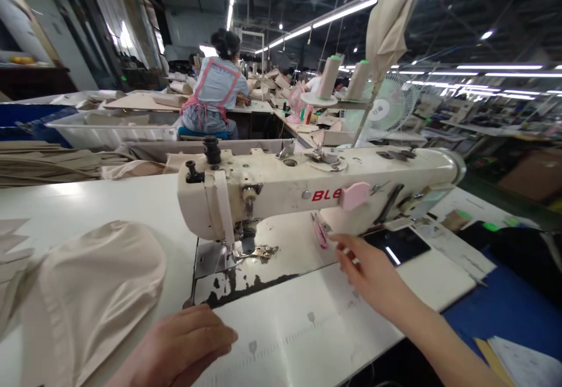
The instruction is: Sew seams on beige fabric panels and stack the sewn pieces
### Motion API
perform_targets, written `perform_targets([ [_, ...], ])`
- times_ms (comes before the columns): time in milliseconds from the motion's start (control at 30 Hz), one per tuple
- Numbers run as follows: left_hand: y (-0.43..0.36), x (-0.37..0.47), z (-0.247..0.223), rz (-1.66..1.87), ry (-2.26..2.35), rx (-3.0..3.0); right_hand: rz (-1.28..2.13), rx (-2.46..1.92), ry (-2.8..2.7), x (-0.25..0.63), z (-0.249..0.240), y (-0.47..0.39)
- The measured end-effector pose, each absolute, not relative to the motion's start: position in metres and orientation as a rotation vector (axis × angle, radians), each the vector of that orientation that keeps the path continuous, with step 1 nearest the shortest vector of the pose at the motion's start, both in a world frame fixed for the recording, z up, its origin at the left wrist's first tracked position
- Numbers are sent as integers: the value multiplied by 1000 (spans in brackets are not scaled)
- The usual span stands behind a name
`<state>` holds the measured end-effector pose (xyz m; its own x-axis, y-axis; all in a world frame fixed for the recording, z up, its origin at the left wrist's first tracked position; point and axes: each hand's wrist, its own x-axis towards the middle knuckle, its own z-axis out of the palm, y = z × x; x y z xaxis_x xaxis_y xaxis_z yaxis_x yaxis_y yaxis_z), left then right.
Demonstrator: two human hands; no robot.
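Observation:
A white sewing machine (281,188) stands across the table, its needle and presser foot at the left end. Just in front of its bed, my left hand (188,340) hovers over or rests on the white tabletop, fingers stretched and close together, with nothing visible in it. My right hand (369,267) reaches beneath the machine arm, fingers bent and partly apart, holding nothing that I can see. Close to its fingertips lie pink-handled thread snips (320,233) on the machine bed. A sewn beige fabric piece (105,281) with a rounded end lies to the left.
A dark phone (401,245) lies right of my right hand. Beige cut pieces (13,258) sit at the left edge. Behind the machine are a white bin (118,132), thread cones (329,79), a fan (381,106) and a seated person (217,88). Blue cloth (504,299) lies at right.

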<state>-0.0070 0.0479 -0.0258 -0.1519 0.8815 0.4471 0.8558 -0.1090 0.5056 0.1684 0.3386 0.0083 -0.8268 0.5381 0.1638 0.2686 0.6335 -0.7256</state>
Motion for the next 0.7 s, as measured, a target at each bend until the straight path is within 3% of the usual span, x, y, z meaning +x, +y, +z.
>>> perform_targets([
  [500,64,9,-38,1338,2369,1658,790,-561,-2751,137,-15,327],
  [700,60,17,-39,1227,2513,1768,716,-44,-3013,138,-13,267],
])
